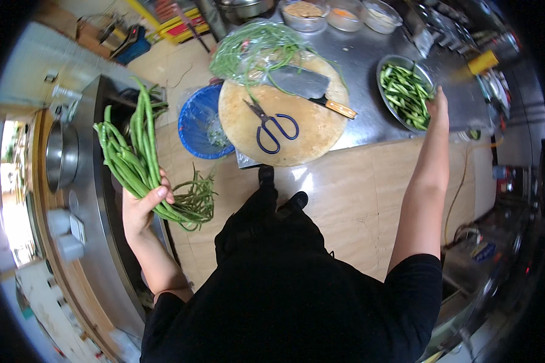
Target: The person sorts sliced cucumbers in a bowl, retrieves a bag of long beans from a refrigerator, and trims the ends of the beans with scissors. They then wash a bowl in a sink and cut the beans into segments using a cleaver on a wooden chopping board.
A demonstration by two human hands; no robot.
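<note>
My left hand (pixel 152 199) grips a bundle of long green beans (pixel 134 159), held out over the left side. My right hand (pixel 437 106) is on the near right rim of a metal bowl of cut green vegetable strips (pixel 404 95); its fingers are partly hidden. Between my hands is a round chopping board (pixel 299 145) at the counter's edge. Scissors with dark blue handles (pixel 272 127) lie on it, blades apart. Behind them lies a cleaver with a wooden handle (pixel 340 109), its blade partly under thin green stalks in clear plastic (pixel 254 50).
A blue-lined bin (pixel 195 122) with scraps stands left of the board. Glass bowls of food (pixel 304 20) stand along the back of the steel counter (pixel 363 131). A steel basin (pixel 61 156) sits at the far left, and a yellow object (pixel 483 62) at the right.
</note>
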